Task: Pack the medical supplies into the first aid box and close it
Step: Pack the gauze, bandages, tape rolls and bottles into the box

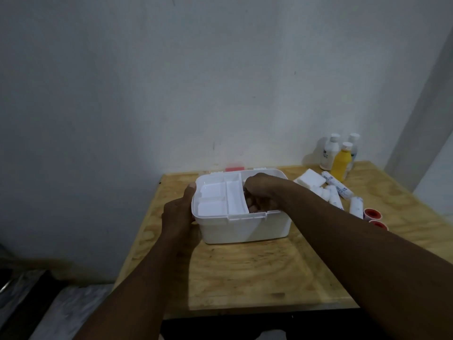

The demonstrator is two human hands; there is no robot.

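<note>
The white first aid box (245, 229) stands open on the wooden table (245, 278). A white inner tray (213, 192) with several empty compartments fills its left part. My left hand (179, 214) clasps the box's left side, thumb on the rim. My right hand (262, 192) reaches into the right part, fingers curled around the tray's right edge. What lies under that hand is hidden. To the right of the box lie white gauze pads (310, 179), several bandage rolls (338, 186) and two red-cored tape rolls (371, 213).
Three bottles stand at the back right by the wall: a white one (328, 153), a yellow one (342, 163) and one behind them (354, 143). The box lid with a red part (234, 169) hangs behind the box. The table's left and front edges drop off to the floor.
</note>
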